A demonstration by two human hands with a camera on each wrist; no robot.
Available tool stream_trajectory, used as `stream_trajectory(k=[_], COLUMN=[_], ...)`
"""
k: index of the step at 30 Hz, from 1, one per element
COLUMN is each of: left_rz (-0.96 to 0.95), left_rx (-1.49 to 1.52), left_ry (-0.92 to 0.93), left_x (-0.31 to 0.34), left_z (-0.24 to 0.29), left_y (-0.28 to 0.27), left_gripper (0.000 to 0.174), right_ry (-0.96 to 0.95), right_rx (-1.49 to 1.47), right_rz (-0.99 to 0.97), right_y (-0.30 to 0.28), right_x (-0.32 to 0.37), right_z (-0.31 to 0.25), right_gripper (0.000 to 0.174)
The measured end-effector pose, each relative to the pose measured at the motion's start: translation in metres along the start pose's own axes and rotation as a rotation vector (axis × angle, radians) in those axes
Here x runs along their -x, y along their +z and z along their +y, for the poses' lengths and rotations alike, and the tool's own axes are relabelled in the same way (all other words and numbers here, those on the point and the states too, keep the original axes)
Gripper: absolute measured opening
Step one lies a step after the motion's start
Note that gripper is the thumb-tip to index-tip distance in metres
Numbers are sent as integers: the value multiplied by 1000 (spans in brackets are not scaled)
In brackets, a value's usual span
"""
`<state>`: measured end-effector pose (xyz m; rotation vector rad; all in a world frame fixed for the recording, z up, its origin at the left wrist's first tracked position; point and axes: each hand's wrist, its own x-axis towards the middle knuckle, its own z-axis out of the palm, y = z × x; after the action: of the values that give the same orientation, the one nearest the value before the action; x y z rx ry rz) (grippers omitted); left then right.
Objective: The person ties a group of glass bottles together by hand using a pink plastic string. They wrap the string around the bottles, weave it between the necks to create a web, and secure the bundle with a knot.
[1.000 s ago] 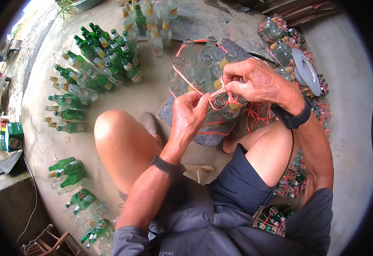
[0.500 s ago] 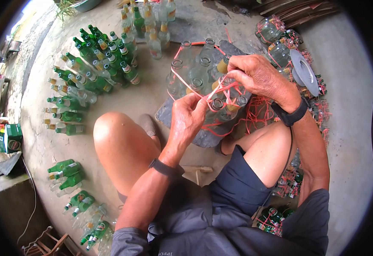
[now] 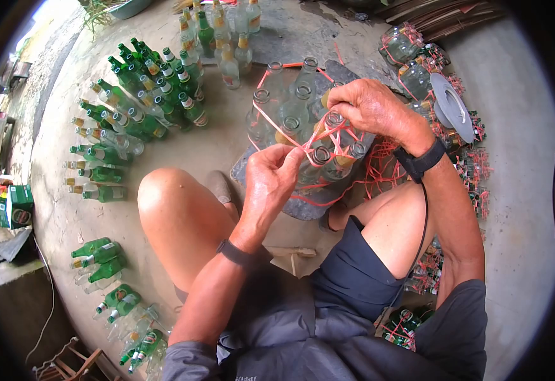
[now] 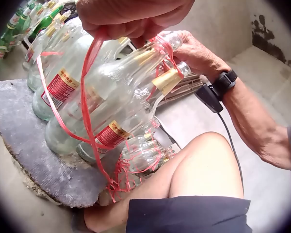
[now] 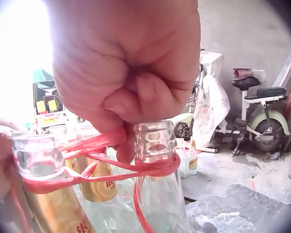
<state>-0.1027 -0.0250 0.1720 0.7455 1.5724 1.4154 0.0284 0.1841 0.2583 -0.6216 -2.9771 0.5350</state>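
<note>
A cluster of clear glass bottles [image 3: 292,126] stands on a dark stone slab [image 3: 242,166], with red plastic string [image 3: 273,122] wound round the outside and crossing between the near necks. My left hand [image 3: 270,178] pinches the string between thumb and forefinger at the cluster's near left. In the left wrist view a strand [image 4: 87,97] hangs from those fingers past the labelled bottles. My right hand [image 3: 374,109] is at a neck on the right side. Its curled fingers pinch the string beside the bottle mouth [image 5: 154,132] in the right wrist view; the thumb is partly hidden.
Green and clear bottles [image 3: 157,82] stand in rows on the floor to the left. Bundles tied with red string [image 3: 414,82] line the right, a grey hat-like disc [image 3: 450,108] on them. Loose string [image 3: 385,168] lies by the slab. An electric bike [image 5: 264,114] stands farther off.
My right hand has drawn left and down to a bottle neck, where the string now crosses. My left hand has shifted slightly left and down, still pinching the string.
</note>
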Motion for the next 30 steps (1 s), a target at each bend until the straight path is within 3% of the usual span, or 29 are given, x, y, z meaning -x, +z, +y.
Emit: stream_trajectory(k=[2, 15, 18, 20, 23, 25, 26, 30], left_rz=[-2, 25, 28, 30, 23, 5, -1, -1], left_rx=[-18, -46, -55, -86, -97, -81, -63, 18], left_ry=[-22, -96, -74, -68, -58, -51, -43, -6], left_x=[3, 14, 15, 16, 16, 13, 12, 13], left_z=[-1, 3, 5, 11, 7, 1, -3, 2], left_y=[-6, -30, -34, -35, -36, -37, -39, -39], left_gripper=[28, 25, 24, 24, 24, 25, 25, 27], right_ry=[59, 34, 14, -31, -84, 26, -13, 137], right_rx=[-14, -102, -61, 134, 118, -1, -47, -180], right_rz=[-142, -273, -193, 282, 447, 401, 436, 267], right_y=[-8, -9, -1, 11, 11, 23, 34, 69], right_x=[-4, -10, 2, 19, 38, 54, 60, 74], right_z=[-1, 12, 7, -11, -63, -93, -100, -129], right_gripper=[17, 21, 20, 12, 8, 10, 12, 12])
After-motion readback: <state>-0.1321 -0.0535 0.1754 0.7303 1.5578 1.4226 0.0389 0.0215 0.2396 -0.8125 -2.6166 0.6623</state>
